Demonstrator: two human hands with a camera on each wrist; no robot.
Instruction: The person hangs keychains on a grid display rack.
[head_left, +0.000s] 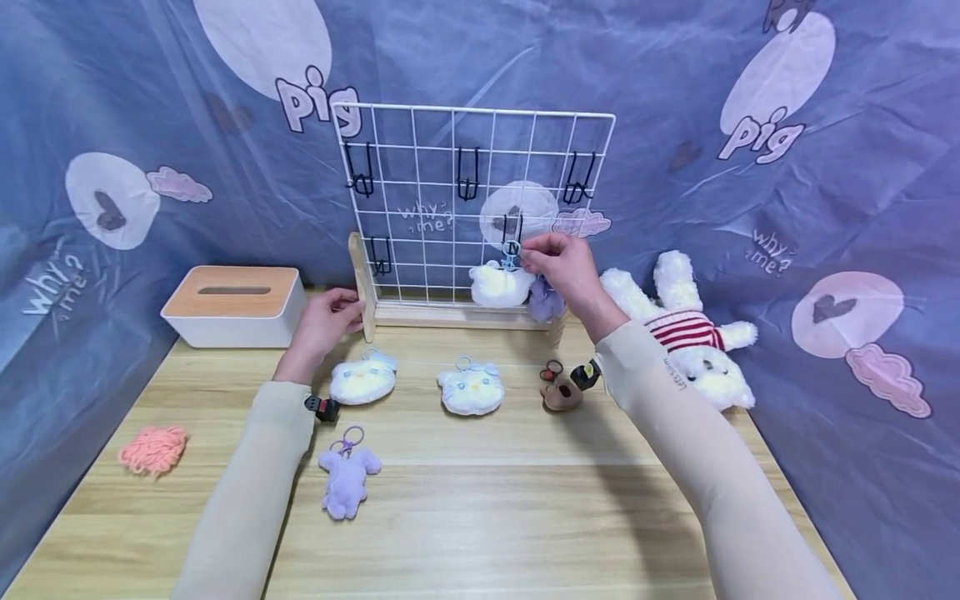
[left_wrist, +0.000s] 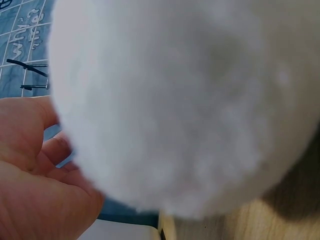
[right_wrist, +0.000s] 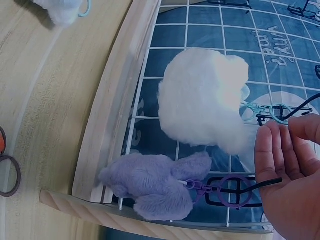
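My right hand [head_left: 564, 268] pinches the pale blue ring [right_wrist: 280, 114] of a white plush keychain [head_left: 501, 285] at a black hook on the white wire grid [head_left: 431, 229]. Beside it, a purple plush keychain [right_wrist: 150, 182] hangs by its purple ring on another hook. At the rack's left end, my left hand [head_left: 327, 323] holds the edge of the wooden post [head_left: 364, 287]. A white cat-face plush keychain [head_left: 364, 379] lies just below that hand; its white fur fills most of the left wrist view and hides some fingertips.
Another white cat-face keychain [head_left: 471, 389], a brown plush keychain [head_left: 561, 393] and a purple one [head_left: 347, 483] lie on the table [head_left: 480, 517]. A tissue box [head_left: 232, 307] and pink yarn [head_left: 152, 451] are left; a white plush toy [head_left: 686, 333] lies right. More black hooks [head_left: 468, 175] hang higher.
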